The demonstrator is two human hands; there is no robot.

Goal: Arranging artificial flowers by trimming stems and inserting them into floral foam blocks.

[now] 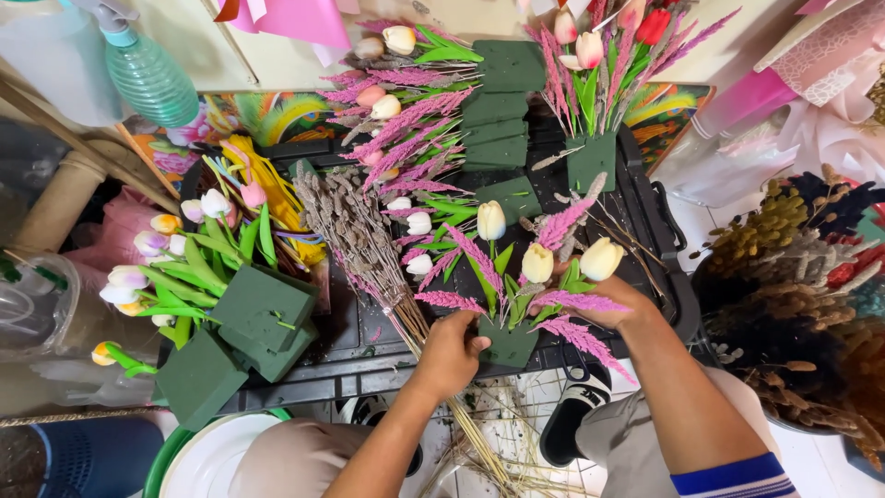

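A small dark green floral foam block stands at the near edge of a black tray, stuck with cream tulips and pink feathery stems. My left hand grips the block's left side. My right hand is tucked behind the flowers on the right, touching a pink stem beside a cream tulip; its fingers are partly hidden. A bundle of dried grey-brown stalks lies to the left of my left hand.
Finished foam arrangements lie at left, upper middle and stand at upper right. Stacked foam blocks sit at the back. A green spray bottle hangs upper left. Dried flowers fill the right. A black sandal is below.
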